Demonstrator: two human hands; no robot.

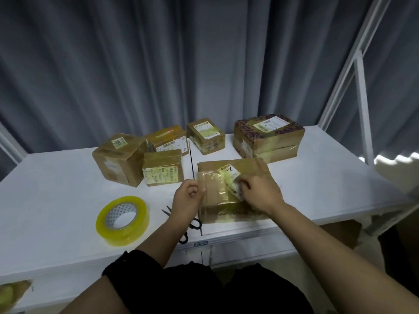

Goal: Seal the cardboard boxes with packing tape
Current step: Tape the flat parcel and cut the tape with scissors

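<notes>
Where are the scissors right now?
Head view, left of centre: the scissors lie between the tape roll and the near box, partly under the left forearm.

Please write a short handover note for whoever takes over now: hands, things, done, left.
Left hand: fingers curled at the near box's left edge; whether they pinch tape, I cannot tell.
Right hand: rests on that box's top, by its label.
Tape roll and scissors lie left of the box on the white table.
Done: tape glints across the near box. Left: finish its seams; check the five boxes behind.
</notes>
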